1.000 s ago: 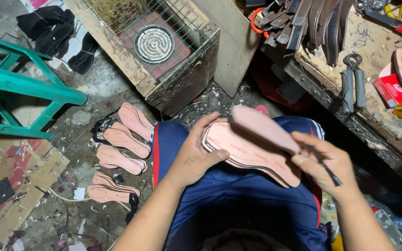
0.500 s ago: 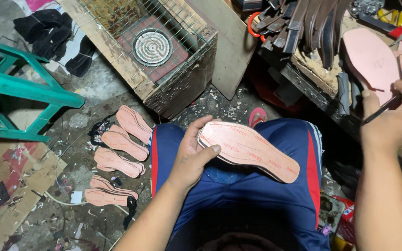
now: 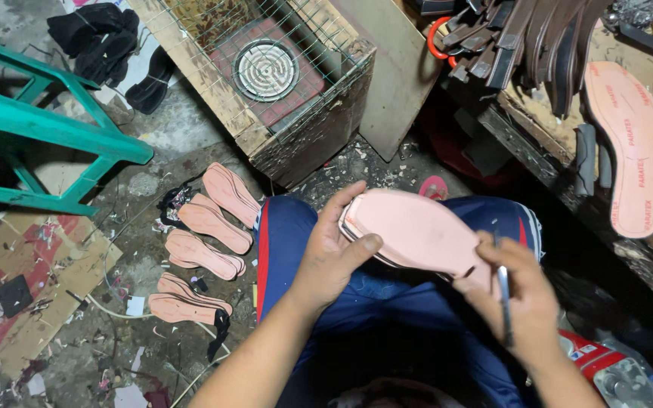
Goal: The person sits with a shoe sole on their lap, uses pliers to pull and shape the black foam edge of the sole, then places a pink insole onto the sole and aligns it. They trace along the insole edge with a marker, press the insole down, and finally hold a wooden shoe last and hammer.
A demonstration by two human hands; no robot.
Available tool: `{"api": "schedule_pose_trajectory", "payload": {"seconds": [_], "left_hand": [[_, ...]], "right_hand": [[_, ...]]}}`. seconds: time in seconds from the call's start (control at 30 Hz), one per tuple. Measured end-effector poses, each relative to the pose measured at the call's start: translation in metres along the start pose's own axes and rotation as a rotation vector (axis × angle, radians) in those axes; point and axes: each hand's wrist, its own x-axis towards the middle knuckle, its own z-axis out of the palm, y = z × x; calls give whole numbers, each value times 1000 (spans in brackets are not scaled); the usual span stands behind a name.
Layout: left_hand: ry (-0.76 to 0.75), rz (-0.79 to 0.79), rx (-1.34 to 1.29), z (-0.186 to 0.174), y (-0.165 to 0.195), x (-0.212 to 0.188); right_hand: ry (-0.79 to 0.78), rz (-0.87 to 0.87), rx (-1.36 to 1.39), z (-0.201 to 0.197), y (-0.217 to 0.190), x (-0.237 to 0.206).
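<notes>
Centre frame, over the lap: left hand (image 3: 332,257) clamped on pink sole stack (image 3: 416,233); right hand (image 3: 521,296) closed around thin tool (image 3: 503,291). Loose grip could let soles slide apart; tool may slip toward thumb.

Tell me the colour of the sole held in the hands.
Pale pink sole, best seen in the head view.

teal plastic stool (image 3: 47,132): cut off at left edge | right hand (image 3: 519,298): covers pink sole stack's (image 3: 417,230) heel end | thin tool (image 3: 503,291): tip hidden
</notes>
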Motion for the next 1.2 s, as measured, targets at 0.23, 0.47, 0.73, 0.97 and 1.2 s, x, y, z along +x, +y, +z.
{"api": "schedule_pose_trajectory", "payload": {"seconds": [0.23,0.47,0.73,0.97,1.2], "left_hand": [[9,58,112,8,-5,-3],[35,50,141,11,-6,-3],[43,66,164,9,-7,-3],[32,64,139,7,-9,-2],[34,47,115,9,-8,-3]], "right_hand": [[27,-75,-328,5,-5,-4],[8,-70,-300,5,-4,-3],[-31,-29,-323,3,-4,-3],[-15,-52,-282,4,-4,-2],[-15,-48,-325,6,-9,1]]}}
